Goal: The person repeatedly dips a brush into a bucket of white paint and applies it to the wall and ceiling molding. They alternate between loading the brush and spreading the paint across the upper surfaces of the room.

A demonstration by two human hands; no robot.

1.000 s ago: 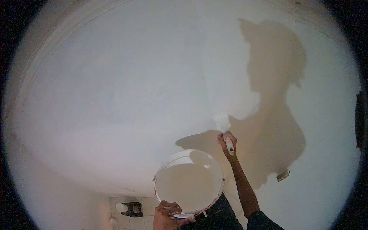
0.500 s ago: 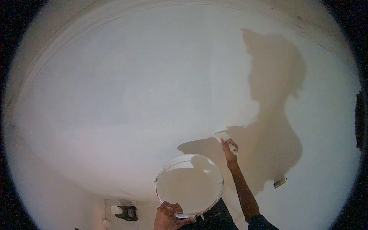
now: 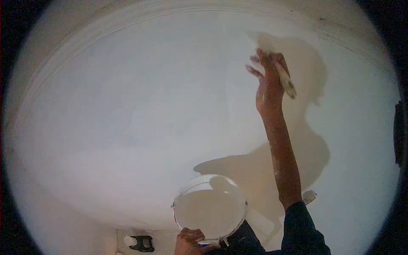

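Note:
My right hand [image 3: 270, 78] is raised high in front of the white wall [image 3: 161, 93]. It is closed around a paintbrush [image 3: 288, 85], whose pale handle sticks out below the hand to the right; the brush head is blurred and mostly hidden behind the fingers. Low in the view, my left hand [image 3: 191, 242] grips the near rim of a white bucket [image 3: 244, 216]. Pale, cream-white paint [image 3: 208, 212] fills much of it. The left hand's fingertips curl over the rim, and part of that hand is cut off by the frame's bottom edge.
My shadow [image 3: 308, 127] falls on the wall at right. Behind my right forearm, a small light fitting or box [image 3: 309, 196] is partly hidden. A black object with a white round part [image 3: 142, 243] lies at lower left. Something dark [image 3: 399, 134] stands at the far right edge.
My right hand has moved up the wall with the paintbrush, from just above the bucket to near the top of my shadow. The left hand and bucket have barely moved.

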